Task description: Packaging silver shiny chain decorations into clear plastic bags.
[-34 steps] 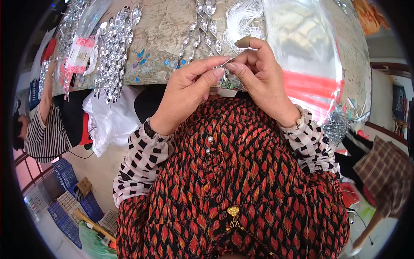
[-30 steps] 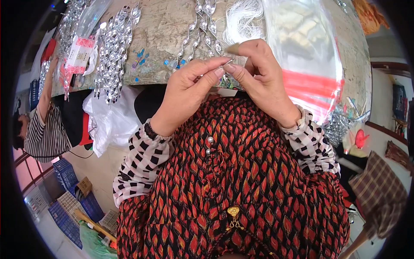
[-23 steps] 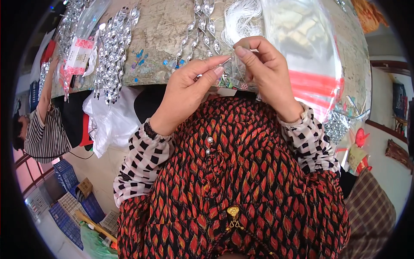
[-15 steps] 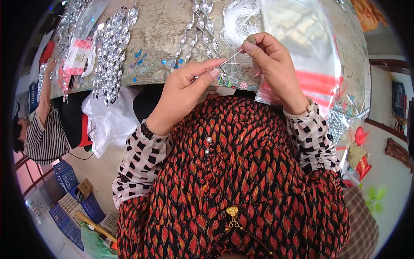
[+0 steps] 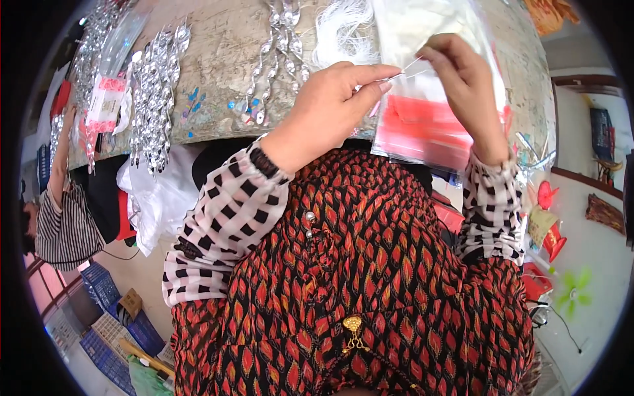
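Above the table's near edge, my left hand (image 5: 323, 109) is closed in a pinch, thumb against forefinger, on one end of a thin white string (image 5: 413, 63). A small dark, shiny bit shows at its fingertips, too small to name. To the right and slightly higher, my right hand (image 5: 467, 89) pinches the same string, which spans the short gap between the hands. A second thin strand runs beside it. Behind my hands lies a loose hank of white string (image 5: 343, 33). Flat clear plastic bags (image 5: 422, 125) with a red band lie under my right hand.
Silver twisted strands (image 5: 281, 49) lie left of the hank. More silver strands (image 5: 155, 99) hang over the table edge, beside a pink-and-white paper band (image 5: 105, 105). At far left, a person in a striped top (image 5: 72, 228) reaches to the table. Blue crates (image 5: 109, 356) stand lower left.
Both hands have shifted right, with the right hand also lifting away a little. The olive-coloured bit at my right fingertips no longer shows. My view has shifted slightly to the right.
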Available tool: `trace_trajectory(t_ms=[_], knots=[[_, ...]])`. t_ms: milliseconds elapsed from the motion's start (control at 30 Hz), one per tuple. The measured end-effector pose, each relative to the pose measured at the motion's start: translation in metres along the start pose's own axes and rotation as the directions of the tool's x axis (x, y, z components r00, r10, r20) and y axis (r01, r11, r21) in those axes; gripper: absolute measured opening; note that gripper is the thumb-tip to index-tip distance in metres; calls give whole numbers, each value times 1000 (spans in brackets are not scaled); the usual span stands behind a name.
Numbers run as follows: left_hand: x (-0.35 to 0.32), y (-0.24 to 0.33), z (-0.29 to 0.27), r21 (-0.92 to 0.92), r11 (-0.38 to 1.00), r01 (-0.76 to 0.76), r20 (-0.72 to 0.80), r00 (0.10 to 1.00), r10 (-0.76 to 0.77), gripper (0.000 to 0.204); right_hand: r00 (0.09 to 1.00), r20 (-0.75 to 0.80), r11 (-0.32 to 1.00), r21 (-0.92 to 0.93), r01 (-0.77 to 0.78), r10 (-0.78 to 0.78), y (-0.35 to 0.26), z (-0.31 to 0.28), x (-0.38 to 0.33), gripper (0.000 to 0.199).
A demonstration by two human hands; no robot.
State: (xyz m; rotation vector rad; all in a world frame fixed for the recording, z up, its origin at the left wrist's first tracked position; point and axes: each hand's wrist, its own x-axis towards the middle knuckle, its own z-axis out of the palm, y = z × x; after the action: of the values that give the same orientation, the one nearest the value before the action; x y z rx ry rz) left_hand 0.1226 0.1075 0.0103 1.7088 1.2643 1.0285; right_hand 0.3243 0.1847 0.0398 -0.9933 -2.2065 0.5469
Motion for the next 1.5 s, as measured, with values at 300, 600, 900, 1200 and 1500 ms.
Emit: trace_trajectory(t_ms=[300,600,900,1200,1500], knots=[[29,1,37,379,926,9,93,995,-48,27,905,127,891,169,-422,405,67,-14,-19,15],[40,21,48,482,876,28,138,985,-108,27,875,6,855,211,-474,484,94,-45,-30,16],[43,21,50,447,894,40,100,990,-94,28,869,-64,853,238,-464,490,88,-47,-38,11],[40,22,51,499,867,5,114,991,-72,28,918,-145,915,-114,-386,369,86,-36,-59,11],[37,19,55,510,860,-27,125,991,-43,27,938,-303,828,-474,-300,167,73,-14,-65,7]])
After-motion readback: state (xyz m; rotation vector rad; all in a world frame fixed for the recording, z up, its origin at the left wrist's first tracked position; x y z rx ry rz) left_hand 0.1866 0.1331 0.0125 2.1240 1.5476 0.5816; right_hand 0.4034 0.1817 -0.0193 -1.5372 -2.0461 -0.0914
